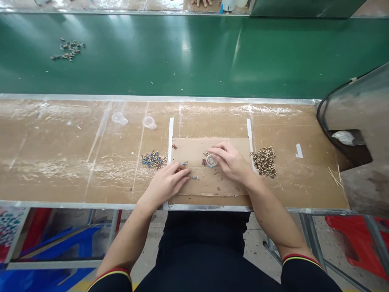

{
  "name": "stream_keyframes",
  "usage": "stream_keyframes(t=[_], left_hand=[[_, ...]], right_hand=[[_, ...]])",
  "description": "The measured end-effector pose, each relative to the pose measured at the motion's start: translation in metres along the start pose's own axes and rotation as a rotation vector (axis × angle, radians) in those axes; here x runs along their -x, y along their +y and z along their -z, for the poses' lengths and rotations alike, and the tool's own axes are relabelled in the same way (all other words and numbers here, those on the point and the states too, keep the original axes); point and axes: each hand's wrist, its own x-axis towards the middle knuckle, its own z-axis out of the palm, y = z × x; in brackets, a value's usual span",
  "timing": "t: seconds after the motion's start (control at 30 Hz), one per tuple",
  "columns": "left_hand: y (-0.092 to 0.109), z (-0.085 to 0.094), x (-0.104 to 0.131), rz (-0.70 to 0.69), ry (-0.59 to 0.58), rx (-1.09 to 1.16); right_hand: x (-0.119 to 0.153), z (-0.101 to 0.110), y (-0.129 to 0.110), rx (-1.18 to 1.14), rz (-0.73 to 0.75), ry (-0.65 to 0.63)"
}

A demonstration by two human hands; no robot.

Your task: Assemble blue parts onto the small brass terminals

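On the cardboard sheet (194, 188), my left hand (172, 178) rests near its left side, fingers bent, close to small blue-ended parts (195, 177); whether its fingertips hold one is unclear. My right hand (229, 159) has thumb and forefinger together above a small round clear dish (211, 160), with a tiny part at the fingertips too small to name. Reddish-brown bits (204, 162) lie just left of the dish. A pile of blue and brass parts (153, 159) sits beyond my left hand, and a brass-coloured pile (265, 162) lies right of my right hand.
Two clear plastic cups (119, 118) (149, 122) lie at the back left. Behind the table runs a green belt (197, 56) carrying a cluster of parts (69, 50). A metal machine (364, 142) with a black cable stands at the right. Another person's hand (201, 3) shows at the top.
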Motion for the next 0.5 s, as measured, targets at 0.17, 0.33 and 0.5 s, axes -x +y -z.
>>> stream_keyframes(t=[0.17,0.33,0.5], left_hand=[[-0.002,0.000,-0.003,0.028,-0.047,-0.002],[-0.004,0.000,-0.009,0.041,-0.095,0.009],[-0.003,0.005,-0.014,0.089,0.030,0.105]], right_hand=[[0.000,0.005,-0.002,-0.027,0.068,0.035],[0.000,0.015,0.002,-0.075,0.177,-0.006],[0.001,0.012,0.004,-0.014,0.185,0.049]])
